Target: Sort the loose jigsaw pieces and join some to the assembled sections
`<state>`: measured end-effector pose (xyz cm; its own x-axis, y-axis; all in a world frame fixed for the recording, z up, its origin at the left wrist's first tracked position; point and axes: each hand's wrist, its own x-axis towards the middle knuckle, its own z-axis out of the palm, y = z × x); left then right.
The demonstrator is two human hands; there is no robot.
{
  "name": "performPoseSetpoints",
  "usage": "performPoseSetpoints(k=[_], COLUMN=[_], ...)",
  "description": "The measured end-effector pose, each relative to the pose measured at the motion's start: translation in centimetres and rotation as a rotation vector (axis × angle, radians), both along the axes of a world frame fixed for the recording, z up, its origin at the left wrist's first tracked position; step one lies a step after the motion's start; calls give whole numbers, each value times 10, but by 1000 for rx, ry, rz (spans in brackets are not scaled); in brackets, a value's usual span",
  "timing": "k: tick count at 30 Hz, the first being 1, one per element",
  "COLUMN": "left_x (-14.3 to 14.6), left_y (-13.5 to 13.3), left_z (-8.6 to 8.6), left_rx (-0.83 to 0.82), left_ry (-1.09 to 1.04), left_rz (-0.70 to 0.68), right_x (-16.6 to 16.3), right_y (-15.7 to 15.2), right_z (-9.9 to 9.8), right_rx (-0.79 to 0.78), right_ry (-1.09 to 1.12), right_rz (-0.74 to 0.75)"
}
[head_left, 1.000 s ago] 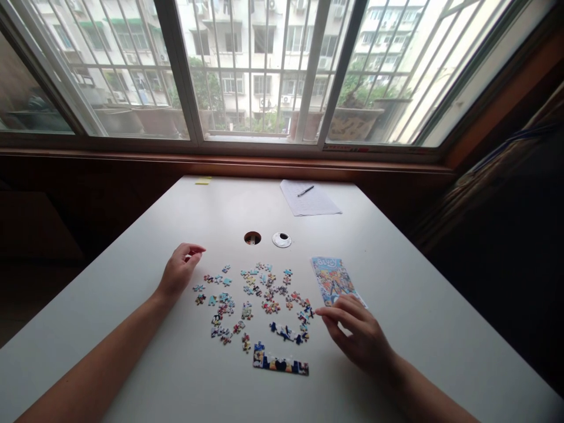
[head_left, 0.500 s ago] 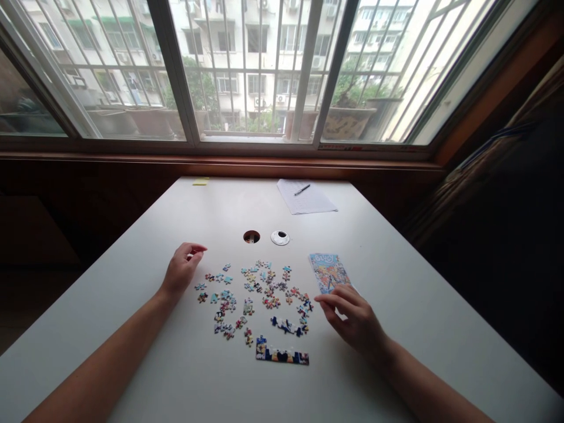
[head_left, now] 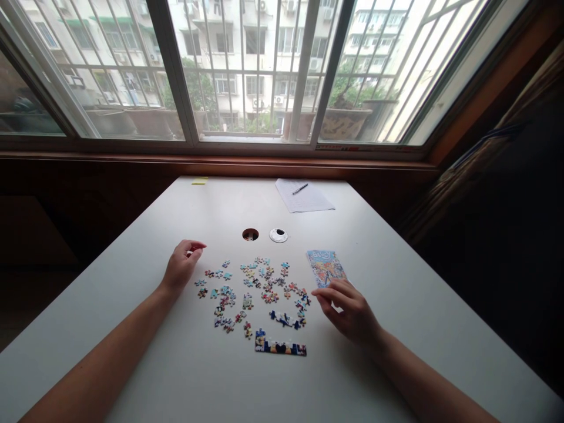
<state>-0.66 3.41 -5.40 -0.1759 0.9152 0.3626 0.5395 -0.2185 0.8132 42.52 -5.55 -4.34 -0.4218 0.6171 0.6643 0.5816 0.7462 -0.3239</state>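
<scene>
Several loose puzzle pieces [head_left: 253, 291] lie scattered on the white table [head_left: 396, 282]. A joined strip of pieces [head_left: 281, 348] lies nearest me, and a shorter joined bit [head_left: 285, 319] sits above it. My left hand [head_left: 181, 267] rests at the left edge of the scatter, thumb and fingers curled together around something small and reddish that I cannot make out. My right hand [head_left: 350, 312] lies on the table at the right of the pieces. Its fingers are spread, point left and hold nothing. It covers the near end of a colourful picture card [head_left: 325, 267].
A round cable hole [head_left: 250, 234] and its white cap [head_left: 278, 235] sit beyond the pieces. A sheet of paper [head_left: 304, 200] with a pen [head_left: 300, 188] lies near the far edge, and a yellow note [head_left: 199, 181] at the far left. Barred windows stand behind.
My right hand has crept slightly away from me, further over the card's near end. My left hand keeps its curled pose in the same spot. The view has shifted a little.
</scene>
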Motion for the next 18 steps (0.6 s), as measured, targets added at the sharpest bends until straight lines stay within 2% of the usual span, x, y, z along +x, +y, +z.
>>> performPoseSetpoints(k=[10, 18], left_x=[1, -1], left_y=[-1, 1], left_z=[1, -5], left_rx=[21, 48], left_ry=[21, 63], left_rz=[0, 18], right_x=[3, 3], right_y=[-2, -2], right_z=[-1, 1], right_rx=[-18, -30], right_ry=[54, 95], right_rz=[-36, -143])
